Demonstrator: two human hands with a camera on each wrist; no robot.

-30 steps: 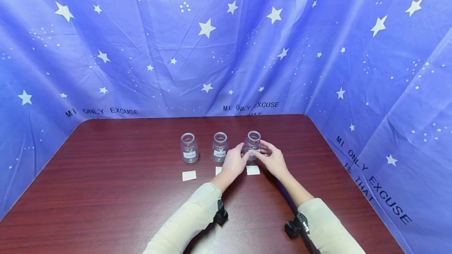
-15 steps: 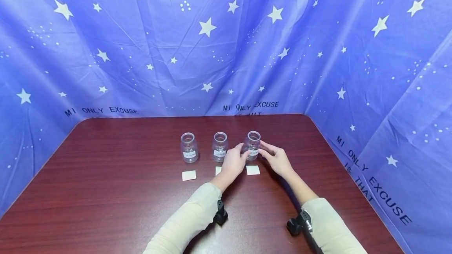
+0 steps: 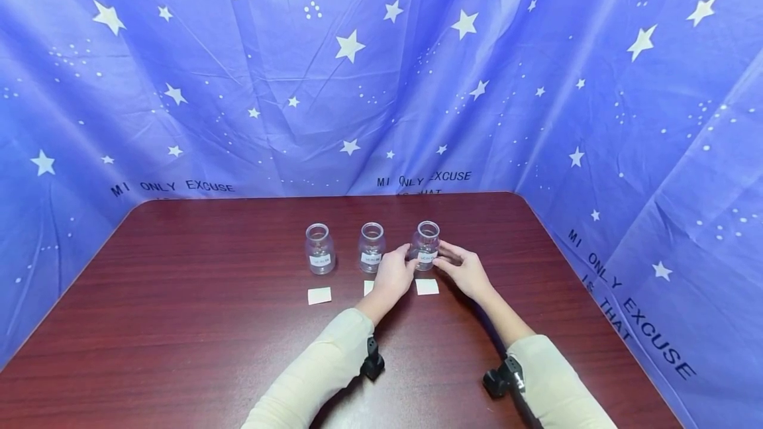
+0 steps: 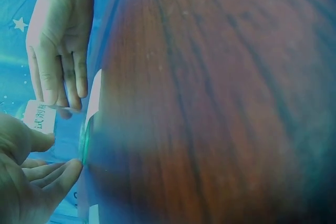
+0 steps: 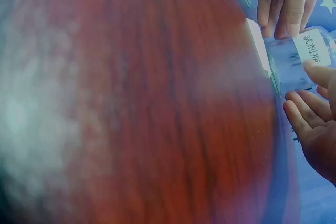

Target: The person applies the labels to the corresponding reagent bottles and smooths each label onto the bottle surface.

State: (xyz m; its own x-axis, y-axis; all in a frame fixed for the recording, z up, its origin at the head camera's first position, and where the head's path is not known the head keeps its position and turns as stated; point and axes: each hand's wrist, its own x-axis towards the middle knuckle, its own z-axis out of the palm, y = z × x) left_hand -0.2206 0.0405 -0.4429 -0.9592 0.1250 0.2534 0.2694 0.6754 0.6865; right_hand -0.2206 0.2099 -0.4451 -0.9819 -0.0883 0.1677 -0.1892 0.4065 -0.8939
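Three clear, wide-mouthed reagent bottles with white labels stand upright in a row in the head view. At the row's right end, the right bottle [image 3: 427,237] is between the hands. My left hand [image 3: 390,280] holds its left side, partly covering the middle bottle [image 3: 372,243]. On the other side my right hand [image 3: 467,273] grips it, thumb at the label's edge and fingers toward the back. In the right wrist view that thumb touches the printed label [image 5: 313,46]. The left bottle [image 3: 320,247] stands apart from both hands. No caps show on the bottles.
White paper pieces lie in front of the bottles: a left paper [image 3: 319,295], a right paper [image 3: 426,286], and a middle one [image 3: 368,288] mostly behind the left wrist. The dark red table [image 3: 197,323] ends at a blue star-patterned curtain [image 3: 286,85].
My right thumb has drawn back from the bottle's front toward the label's right edge, uncovering more of the label. The left hand has barely moved, and the bottle stays in its spot.
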